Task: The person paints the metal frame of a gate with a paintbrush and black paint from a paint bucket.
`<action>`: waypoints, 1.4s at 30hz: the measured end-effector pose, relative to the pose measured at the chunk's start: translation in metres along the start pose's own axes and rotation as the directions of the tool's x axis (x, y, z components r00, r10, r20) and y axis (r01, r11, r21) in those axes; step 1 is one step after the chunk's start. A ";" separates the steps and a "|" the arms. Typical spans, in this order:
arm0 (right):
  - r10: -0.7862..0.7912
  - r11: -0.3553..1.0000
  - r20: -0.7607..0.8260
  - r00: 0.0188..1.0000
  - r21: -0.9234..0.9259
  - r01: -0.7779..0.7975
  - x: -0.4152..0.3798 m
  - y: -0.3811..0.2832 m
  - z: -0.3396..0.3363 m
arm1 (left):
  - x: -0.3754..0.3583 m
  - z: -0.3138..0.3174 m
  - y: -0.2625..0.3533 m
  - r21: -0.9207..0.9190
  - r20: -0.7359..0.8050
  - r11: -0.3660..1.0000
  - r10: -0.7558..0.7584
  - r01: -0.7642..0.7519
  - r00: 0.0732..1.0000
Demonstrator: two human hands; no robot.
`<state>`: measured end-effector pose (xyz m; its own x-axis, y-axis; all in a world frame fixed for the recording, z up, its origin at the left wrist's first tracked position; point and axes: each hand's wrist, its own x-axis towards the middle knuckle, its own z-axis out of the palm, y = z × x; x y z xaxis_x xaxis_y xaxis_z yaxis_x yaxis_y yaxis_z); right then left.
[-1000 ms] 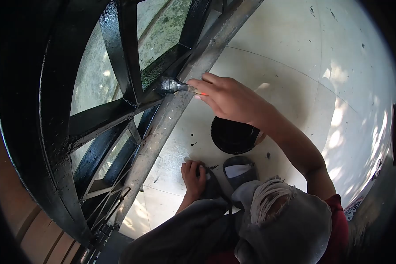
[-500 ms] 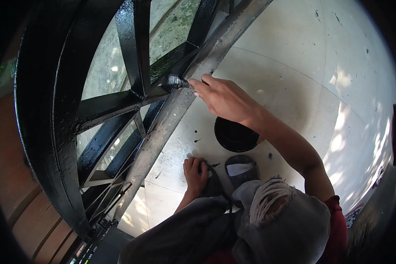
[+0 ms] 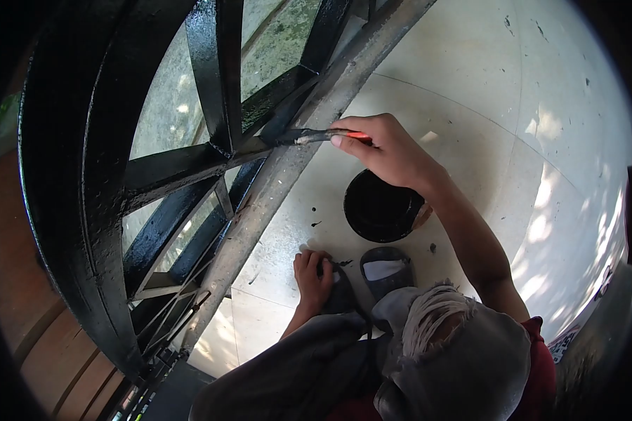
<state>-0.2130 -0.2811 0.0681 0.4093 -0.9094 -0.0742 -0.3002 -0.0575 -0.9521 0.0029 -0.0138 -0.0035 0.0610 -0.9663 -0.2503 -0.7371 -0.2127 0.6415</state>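
Observation:
My right hand [image 3: 386,151] pinches the orange handle of a paintbrush [image 3: 314,137], whose dark bristles touch a black metal bar near the grey bottom rail [image 3: 281,165]. The black metal frame [image 3: 211,77] looks glossy in places. Below my right wrist, a round container of black paint [image 3: 378,205] stands on the floor. My left hand [image 3: 312,275] hangs low beside my left foot, its fingers curled at the slipper; what they hold, if anything, is hidden.
A dark slipper [image 3: 386,270] is on my right foot. Small black paint spots [image 3: 316,224] mark the tiled floor [image 3: 456,77]. Reddish-brown steps [image 3: 56,351] lie at the lower left, beyond the frame.
My right hand has moved right and turned, showing the brush's orange handle. The brush now points left, more level, with its bristles on the bar. My left hand has stayed put.

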 end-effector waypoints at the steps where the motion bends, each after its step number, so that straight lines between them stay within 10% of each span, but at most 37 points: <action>1: -0.001 1.000 0.007 1.000 0.001 0.001 0.001 0.002 0.003 | -0.001 0.001 0.000 -0.001 -0.005 1.000 -0.006 0.006 1.000; 6: 0.062 0.950 -0.091 0.994 0.311 -0.031 0.000 0.014 0.035 | -0.003 0.004 -0.006 -0.023 0.004 1.000 -0.010 0.010 1.000; 19: 0.167 0.946 -0.048 0.985 0.289 -0.147 -0.006 0.009 0.011 | 0.000 0.002 -0.003 -0.016 0.008 1.000 -0.013 0.013 1.000; 25: -0.053 0.970 -0.147 0.988 0.229 0.087 0.004 0.017 0.035 | 0.000 0.003 -0.003 0.003 0.003 1.000 -0.025 0.025 1.000; 31: 0.143 0.945 -0.110 0.984 0.309 -0.103 0.014 0.017 0.022 | 0.002 0.002 0.002 0.027 -0.014 1.000 -0.010 0.011 1.000; 40: 0.006 0.999 0.054 0.999 0.048 -0.009 -0.059 -0.030 -0.049 | 0.002 0.001 0.000 -0.001 -0.006 1.000 -0.008 0.008 1.000; 42: 0.320 0.938 0.141 0.937 -0.188 -0.292 -0.072 -0.069 -0.077 | 0.004 0.000 -0.004 -0.013 -0.018 1.000 0.011 -0.011 1.000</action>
<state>-0.2877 -0.2429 0.1623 0.4088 -0.8125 -0.4156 -0.5627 0.1342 -0.8157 0.0057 -0.0173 -0.0070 0.0648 -0.9709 -0.2306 -0.7290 -0.2039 0.6535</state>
